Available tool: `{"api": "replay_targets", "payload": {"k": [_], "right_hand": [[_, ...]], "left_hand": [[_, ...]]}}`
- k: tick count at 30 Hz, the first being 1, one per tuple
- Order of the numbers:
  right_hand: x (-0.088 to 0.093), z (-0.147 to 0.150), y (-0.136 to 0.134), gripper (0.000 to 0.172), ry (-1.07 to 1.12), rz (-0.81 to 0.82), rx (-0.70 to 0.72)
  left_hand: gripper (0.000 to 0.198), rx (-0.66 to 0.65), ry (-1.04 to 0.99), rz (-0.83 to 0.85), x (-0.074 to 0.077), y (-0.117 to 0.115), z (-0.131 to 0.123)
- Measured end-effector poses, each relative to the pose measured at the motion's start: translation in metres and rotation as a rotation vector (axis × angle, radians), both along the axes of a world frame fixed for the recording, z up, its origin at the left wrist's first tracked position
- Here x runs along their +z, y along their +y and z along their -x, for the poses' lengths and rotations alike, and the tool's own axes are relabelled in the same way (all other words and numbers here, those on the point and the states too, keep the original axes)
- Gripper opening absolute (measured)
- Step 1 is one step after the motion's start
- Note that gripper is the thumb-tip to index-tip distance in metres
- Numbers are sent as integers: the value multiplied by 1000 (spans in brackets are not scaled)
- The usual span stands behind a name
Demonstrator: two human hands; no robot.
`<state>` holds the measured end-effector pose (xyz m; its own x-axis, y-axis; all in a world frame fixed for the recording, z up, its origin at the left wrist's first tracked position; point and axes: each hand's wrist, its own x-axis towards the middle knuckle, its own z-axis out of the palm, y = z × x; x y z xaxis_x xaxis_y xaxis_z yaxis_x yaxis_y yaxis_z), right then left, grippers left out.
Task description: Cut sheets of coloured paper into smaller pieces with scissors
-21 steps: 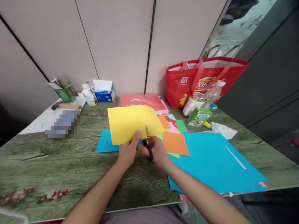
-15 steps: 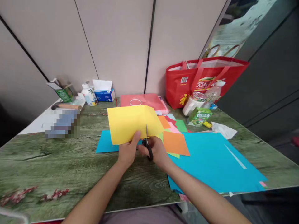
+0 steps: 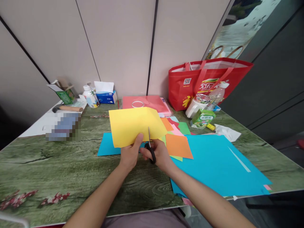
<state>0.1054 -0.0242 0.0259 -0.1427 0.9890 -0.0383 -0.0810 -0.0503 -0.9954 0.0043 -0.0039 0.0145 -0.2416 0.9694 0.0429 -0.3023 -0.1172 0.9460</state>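
White bottle (image 3: 90,96) and blue tissue box (image 3: 106,97): upright at the far edge against the wall, perhaps to free the near table.

Small blue sheet (image 3: 108,146): flat, partly beneath the yellow sheet.

Yellow sheet (image 3: 129,125): raised above the table, centre, probably so a blade can pass underneath.

Left hand (image 3: 129,155): closed in a pinch on the yellow sheet's near edge, thumb on top, fingers hidden below; likely steadies it beside the blades.

Scissors (image 3: 152,155): black-handled, one blade showing over the yellow sheet, pointing away from the person.

Right hand (image 3: 162,155): curled round the scissors' handles; exact finger placement unclear.

Orange square (image 3: 179,146): overlapping the large blue sheet (image 3: 218,171), seemingly laid aside within reach.
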Motion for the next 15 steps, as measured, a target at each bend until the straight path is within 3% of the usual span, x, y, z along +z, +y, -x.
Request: {"api": "replay_targets", "payload": {"k": [9,15], "right_hand": [[-1,0,1,35,-42,5,-18],[2,0,3,27,47,-108,-34]], "left_hand": [[48,-28,14,-12,-2,0,1],[49,-53,40,-46,-9,-1,1]]}}
